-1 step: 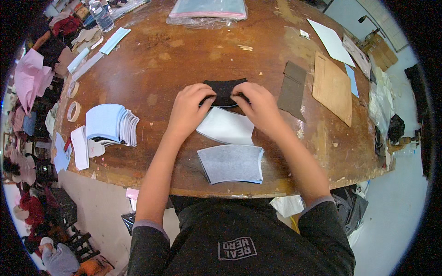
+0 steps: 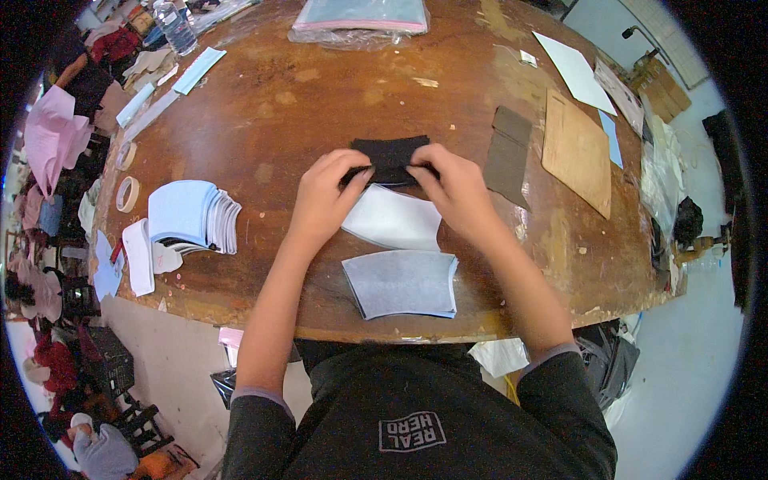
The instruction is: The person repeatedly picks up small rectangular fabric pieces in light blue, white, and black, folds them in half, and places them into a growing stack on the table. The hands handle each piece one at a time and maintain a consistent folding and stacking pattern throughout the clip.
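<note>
My left hand point(image 2: 326, 186) and my right hand point(image 2: 453, 186) pinch the two ends of a curved black fabric piece point(image 2: 390, 157) on the table. Both hands are closed, thumbs on the near side; some fingertips are hidden behind the cloth. Just below the black cloth lies a curved white piece point(image 2: 394, 219), partly overlapped at its upper edge. Nearer to me sits a small stack of pale grey-blue curved pieces point(image 2: 400, 282), its layers showing at the right edge.
To the left stand a fanned stack of light blue pieces point(image 2: 182, 210), a white strip point(image 2: 138, 258) and a tape roll point(image 2: 128, 194). On the right lie a dark brown piece point(image 2: 507, 157) and a tan board point(image 2: 578, 156). A plastic-wrapped stack point(image 2: 360, 18) is at the far edge.
My hands have shifted very slightly, the left one a little to the left. A bit more of the black fabric piece shows between them.
</note>
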Available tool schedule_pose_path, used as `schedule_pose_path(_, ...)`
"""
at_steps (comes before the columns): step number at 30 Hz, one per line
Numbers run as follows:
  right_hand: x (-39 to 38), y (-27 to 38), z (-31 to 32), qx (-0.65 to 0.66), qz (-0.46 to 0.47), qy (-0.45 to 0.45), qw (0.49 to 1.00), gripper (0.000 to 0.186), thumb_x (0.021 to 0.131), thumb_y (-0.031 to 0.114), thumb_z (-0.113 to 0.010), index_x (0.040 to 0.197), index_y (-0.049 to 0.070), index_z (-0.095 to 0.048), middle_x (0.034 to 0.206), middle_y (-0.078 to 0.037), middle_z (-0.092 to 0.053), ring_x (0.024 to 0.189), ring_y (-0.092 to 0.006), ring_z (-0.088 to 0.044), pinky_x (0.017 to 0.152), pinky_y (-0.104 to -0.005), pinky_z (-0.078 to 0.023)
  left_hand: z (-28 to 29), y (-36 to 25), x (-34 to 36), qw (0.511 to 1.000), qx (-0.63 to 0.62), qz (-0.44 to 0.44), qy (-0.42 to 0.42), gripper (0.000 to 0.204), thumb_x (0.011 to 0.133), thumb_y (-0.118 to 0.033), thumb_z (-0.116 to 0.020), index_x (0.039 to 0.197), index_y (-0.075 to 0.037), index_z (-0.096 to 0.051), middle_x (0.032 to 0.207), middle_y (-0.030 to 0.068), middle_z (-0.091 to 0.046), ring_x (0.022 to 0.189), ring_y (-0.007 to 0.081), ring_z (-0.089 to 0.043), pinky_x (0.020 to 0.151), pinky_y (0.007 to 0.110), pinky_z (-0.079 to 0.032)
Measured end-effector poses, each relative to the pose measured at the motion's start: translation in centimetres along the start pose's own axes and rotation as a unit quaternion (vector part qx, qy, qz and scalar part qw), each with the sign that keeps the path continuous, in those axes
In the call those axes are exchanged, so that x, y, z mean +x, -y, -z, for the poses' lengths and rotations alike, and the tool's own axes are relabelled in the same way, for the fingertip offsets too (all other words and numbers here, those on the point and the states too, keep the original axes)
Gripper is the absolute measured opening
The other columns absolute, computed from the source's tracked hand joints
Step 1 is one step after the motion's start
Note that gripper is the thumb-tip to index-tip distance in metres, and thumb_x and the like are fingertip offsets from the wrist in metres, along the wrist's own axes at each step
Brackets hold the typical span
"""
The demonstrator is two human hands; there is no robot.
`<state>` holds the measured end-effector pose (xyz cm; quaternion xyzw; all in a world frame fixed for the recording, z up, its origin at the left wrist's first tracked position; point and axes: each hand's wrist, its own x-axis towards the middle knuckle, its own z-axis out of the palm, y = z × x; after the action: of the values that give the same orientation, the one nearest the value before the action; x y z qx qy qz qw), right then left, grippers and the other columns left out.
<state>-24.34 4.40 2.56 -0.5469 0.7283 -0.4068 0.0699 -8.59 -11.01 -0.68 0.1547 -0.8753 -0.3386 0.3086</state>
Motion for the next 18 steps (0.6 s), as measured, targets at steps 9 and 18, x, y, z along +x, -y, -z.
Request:
schedule_pose_path(9, -10.5, 3.9, 3.9, 0.263, -0.262, 0.054, 0.927, 0.033, 0.090, 0.007, -0.071, 0.116, 0.006, -0.051, 0.076, 0.003, -0.053, 0.065, -0.0045, -0.049, 0.056, -0.0230, -0.039, 2.2, -8.2, -8.9, 0.956, -0.180, 0.228, 0.043, 0.051, 0.089, -0.003, -0.071, 0.137, -0.005, -0.053, 0.084, -0.0004, -0.064, 0.075, 0.0041, -0.054, 0.064, 0.020, -0.044)
schedule_pose_path(18, -12.2, 3.1, 2.1, 0.166, -0.219, 0.050, 0.960, 0.038, 0.087, 0.012, -0.076, 0.115, 0.008, -0.051, 0.067, -0.003, -0.054, 0.059, -0.0123, -0.053, 0.055, -0.0295, -0.043, 1.7, -9.3, -11.3, 0.968, -0.070, 0.240, 0.000, 0.059, 0.087, -0.008, -0.074, 0.142, -0.009, -0.052, 0.060, 0.0003, -0.051, 0.056, 0.0061, -0.046, 0.055, 0.024, -0.040)
